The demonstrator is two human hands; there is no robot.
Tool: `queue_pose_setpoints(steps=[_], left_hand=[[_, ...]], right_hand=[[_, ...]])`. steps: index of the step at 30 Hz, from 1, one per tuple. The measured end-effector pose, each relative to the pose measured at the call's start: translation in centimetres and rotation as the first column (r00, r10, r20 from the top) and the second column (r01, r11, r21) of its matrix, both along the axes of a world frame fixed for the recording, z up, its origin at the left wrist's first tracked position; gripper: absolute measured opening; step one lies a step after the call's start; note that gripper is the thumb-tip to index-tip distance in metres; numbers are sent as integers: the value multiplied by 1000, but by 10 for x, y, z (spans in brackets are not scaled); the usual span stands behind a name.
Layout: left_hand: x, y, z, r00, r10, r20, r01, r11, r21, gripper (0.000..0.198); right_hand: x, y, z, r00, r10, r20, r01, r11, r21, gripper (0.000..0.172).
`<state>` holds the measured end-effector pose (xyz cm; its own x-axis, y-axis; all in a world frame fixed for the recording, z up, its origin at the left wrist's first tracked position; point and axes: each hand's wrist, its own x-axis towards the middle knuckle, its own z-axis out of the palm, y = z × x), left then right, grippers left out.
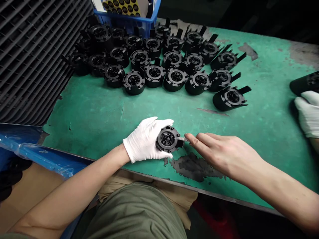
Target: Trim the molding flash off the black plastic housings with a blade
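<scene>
My left hand (147,139), in a white glove, is wrapped round a black round plastic housing (167,139) near the table's front edge. The housing's ribbed end with small posts and holes faces up toward me. My bare right hand (214,149) pinches a thin metal tool (183,139), which looks like tweezers. Its tip reaches over the housing's face from the right; whether it touches is too small to tell. Beyond my hands, several similar black housings (175,79) stand in rows on the green table, some with a flat tab sticking up.
A blue bin (147,20) with a sheet of yellow and black round stickers (122,7) stands at the back. Black slatted trays (37,59) rise at the left. On the right, another person's gloved hand (310,113) is by a black cylinder (305,83).
</scene>
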<state>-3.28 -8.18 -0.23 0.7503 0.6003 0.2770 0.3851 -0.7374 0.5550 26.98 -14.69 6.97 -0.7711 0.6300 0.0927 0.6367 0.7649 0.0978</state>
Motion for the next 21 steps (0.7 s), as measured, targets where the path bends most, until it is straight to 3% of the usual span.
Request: queue_pose_setpoints(steps=[6,10,12,15,21], left_hand=[[0,2,0,1000,2,-27,-3,999,-52,110],[0,0,-1,1000,12,-11,-13,999,-41,110],[1,-1,-2,999,43,25,-43,999,-23,108],[4,-3,-5,989,126,81,-124,992,-36,108],[6,-7,-6,985,149,83,-149,989,-8,106]], right_hand=[[8,13,-8,998,67,-19,-68,998,-18,55],[14,17,-19,994,38,-103,-44,998,-49,31],[14,9,-22,980,-75,-185,60,994,-90,21],[8,-16,-21,914,-300,-272,274,953,-129,24],[-34,-61,-17,889,-421,-182,422,906,-37,36]])
